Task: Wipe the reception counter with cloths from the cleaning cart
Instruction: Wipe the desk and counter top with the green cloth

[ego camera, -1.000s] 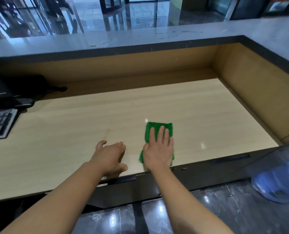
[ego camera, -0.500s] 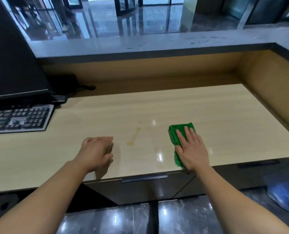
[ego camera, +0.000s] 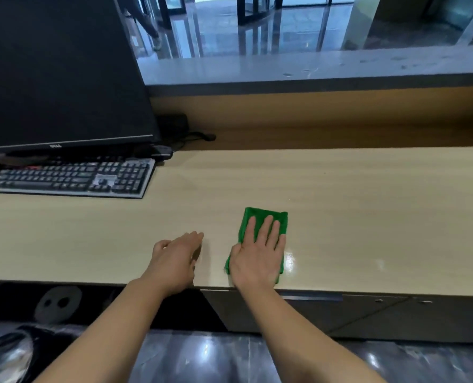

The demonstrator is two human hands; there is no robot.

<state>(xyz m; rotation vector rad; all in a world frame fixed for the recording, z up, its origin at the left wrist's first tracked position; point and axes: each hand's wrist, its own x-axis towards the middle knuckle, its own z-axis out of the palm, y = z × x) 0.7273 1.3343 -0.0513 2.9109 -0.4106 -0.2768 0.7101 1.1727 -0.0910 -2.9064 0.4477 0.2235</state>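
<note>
Head view: we see our right hand point(ego camera: 257, 257), fingers spread flat, pressing a folded green cloth point(ego camera: 268, 219) onto the pale wood-grain counter point(ego camera: 354, 194), right of the black keyboard point(ego camera: 72, 179). Our left hand point(ego camera: 174, 261) rests beside the cloth, fingers loosely curled, empty. A glossy dark tile floor point(ego camera: 202, 355) lies below.

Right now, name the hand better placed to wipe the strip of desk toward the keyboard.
Right hand. It lies flat on the green cloth, pressing it to the wooden desk. The left hand sits nearer the keyboard but rests bare and curled at the desk's front edge, holding nothing.
</note>
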